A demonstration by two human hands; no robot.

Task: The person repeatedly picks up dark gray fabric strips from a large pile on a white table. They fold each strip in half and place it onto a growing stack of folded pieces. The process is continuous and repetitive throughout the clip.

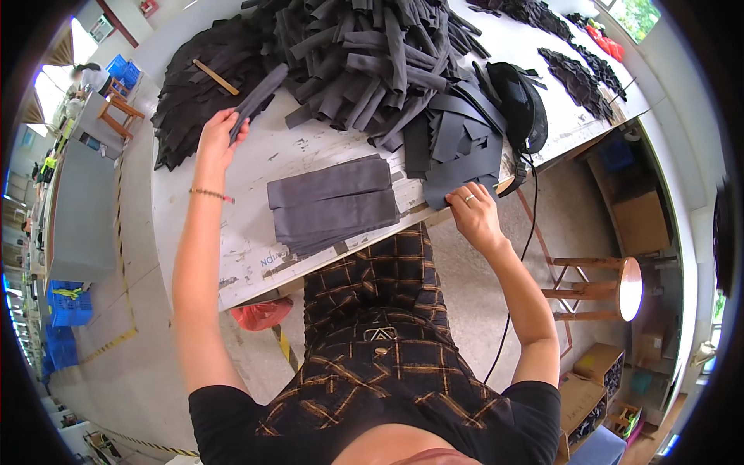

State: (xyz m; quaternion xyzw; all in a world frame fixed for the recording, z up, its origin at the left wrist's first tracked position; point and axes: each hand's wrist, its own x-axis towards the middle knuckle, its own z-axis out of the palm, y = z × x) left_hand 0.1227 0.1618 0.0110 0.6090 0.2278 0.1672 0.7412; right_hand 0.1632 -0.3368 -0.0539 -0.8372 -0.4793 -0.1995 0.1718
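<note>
My left hand (220, 138) grips one end of a narrow dark grey fabric strip (261, 90), raised above the table with its free end pointing up and right. Near the table's front edge, my right hand (475, 218) has its fingers curled against the lower end of a pile of flat, slate-grey strips (462, 165). Whether it pinches one of them is hidden. Between my hands lies a stack of dark grey fabric strips (334, 200), set in two overlapping rows. Beyond it rises a large heap of folded dark grey strips (372, 64).
A wooden stick (215, 77) lies on a darker pile of strips (197, 110) at the left of the white table (244, 256). A black mesh bag (519, 107) with a hanging cable (526, 250) sits at the right edge. Below stand a stool (604, 289) and cardboard boxes (584, 407).
</note>
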